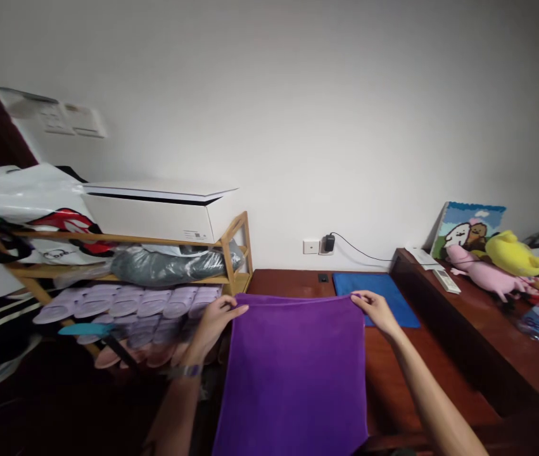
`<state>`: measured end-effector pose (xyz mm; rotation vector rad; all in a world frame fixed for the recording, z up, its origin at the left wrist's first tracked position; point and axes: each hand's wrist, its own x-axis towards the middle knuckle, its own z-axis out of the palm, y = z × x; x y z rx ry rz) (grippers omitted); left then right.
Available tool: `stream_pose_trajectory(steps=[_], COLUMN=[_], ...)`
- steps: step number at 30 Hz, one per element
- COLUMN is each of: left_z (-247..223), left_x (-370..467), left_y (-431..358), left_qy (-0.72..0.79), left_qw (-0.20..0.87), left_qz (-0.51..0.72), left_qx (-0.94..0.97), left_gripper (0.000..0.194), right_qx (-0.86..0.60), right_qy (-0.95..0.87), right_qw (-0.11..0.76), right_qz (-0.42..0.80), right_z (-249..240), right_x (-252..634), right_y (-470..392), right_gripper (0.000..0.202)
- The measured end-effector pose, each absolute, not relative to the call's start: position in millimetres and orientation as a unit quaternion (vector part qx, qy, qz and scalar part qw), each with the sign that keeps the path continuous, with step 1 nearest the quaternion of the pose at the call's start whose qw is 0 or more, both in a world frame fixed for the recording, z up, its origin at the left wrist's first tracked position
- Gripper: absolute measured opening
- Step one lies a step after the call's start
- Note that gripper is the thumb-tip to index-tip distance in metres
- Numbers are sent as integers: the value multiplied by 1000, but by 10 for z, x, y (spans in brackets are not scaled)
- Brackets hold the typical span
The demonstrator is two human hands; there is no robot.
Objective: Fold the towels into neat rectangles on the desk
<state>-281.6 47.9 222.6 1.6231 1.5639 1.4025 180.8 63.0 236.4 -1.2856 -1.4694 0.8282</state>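
Both forearms reach forward from below, angled inward; the left hand (216,320) has its fingers pinched nearly closed on one upper corner of the purple cloth (295,373); the right hand (376,310) pinches the opposite corner likewise; the cloth hangs spread between them, before the red-brown surface (281,282).

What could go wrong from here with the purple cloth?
1. Slip: the left hand and right hand each pinch only a top corner of the purple cloth, so one side could drop.
2. Misalignment: its top shows two edges with a slight gap, so the layers might shift apart.
3. Snag: the blue cloth lies just beyond the right hand and could get dragged if the purple cloth swings that way.
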Motion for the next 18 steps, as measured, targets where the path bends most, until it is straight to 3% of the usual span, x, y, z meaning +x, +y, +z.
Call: stream_pose_trajectory(steps=[4,8,13,18], left_z=[1701,1001,171,24], left_x=[-2518,-2331,-2388,-2370], left_y=[871,602,85,-337], left_qy=[610,624,620,661], left_qw=[185,148,18,-7], left_qz=[485,436,212,149], left_qx=[598,631,755,736], left_gripper=[53,42,58,64], right_qx=[-624,-641,-655,-627], right_qy=[-568,-581,-696,-746], right_qw=[457,437,239,165], right_qz=[281,246,174,153], right_z=[1887,1206,262,196], right_x=[1437,1107,809,981], right_y=[1128,776,-101,-338], right_gripper=[54,45,60,63])
